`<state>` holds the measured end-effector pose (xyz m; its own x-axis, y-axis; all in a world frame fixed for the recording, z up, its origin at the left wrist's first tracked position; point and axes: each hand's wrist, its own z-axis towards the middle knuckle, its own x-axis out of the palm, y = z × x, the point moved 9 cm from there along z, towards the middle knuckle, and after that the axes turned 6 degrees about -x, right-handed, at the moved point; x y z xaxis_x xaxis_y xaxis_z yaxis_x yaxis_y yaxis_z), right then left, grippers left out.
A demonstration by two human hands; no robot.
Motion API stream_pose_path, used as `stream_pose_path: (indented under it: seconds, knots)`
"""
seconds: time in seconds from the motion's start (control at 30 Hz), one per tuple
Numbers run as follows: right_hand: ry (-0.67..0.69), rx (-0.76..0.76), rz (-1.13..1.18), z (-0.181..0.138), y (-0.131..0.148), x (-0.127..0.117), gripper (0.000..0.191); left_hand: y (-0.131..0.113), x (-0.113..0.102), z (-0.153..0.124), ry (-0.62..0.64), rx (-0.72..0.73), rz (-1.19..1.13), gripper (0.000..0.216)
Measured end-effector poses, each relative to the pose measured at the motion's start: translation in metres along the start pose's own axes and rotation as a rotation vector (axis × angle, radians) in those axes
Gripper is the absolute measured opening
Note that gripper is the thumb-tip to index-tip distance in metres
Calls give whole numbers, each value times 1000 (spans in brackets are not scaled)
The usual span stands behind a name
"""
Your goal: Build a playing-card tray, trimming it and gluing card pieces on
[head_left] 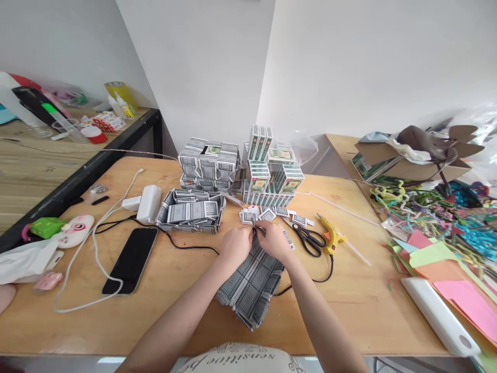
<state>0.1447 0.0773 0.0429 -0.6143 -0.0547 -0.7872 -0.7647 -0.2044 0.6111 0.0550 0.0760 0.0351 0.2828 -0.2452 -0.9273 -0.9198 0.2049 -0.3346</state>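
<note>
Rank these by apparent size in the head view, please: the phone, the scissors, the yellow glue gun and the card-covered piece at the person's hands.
1. Card-covered piece
2. Phone
3. Glue gun and scissors: too alike to rank

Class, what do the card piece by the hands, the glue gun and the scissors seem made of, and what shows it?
Card piece: probably coated paperboard, smooth-looking; patterned rectangles meet at seams.
Glue gun: likely hard plastic, yellow, smooth; its body looks moulded.
Scissors: black loop handles, probably plastic, rounded and even-coloured; blades unclear.
</note>
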Motion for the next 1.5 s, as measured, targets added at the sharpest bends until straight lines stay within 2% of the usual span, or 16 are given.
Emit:
stream_pose_path:
  seconds: [0.17, 0.43, 0.7, 0.93, 1.13, 1.27, 1.37, 1.5]
  knots:
    - [102, -124, -114, 8, 3, -3, 27, 0, 1, -1, 6, 8, -7, 33]
    - [202, -247, -126, 24, 9, -3, 23, 1, 6, 0, 27, -4, -30, 32]
    - [244, -370, -65, 23, 8, 2, 28, 7, 9, -2, 5, -100, -43, 36]
    - [235, -497, -95, 19, 10, 1, 36, 8, 11, -2, -36, -86, -95, 32]
    - [224, -414, -95, 16, 1, -3, 27, 5, 8, 1, -37, -29, -167, 22]
    - [125, -159, -85, 3, -21, -14, 21, 7, 4, 2, -42, -30, -226, 23]
    - [84, 20, -100, -19, -36, -15, 27, 5, -2, 3, -59, -13, -309, 32]
    - [86, 136, -105, -42, -45, -4, 29, -4, -1, 8, 22, 74, -444, 39]
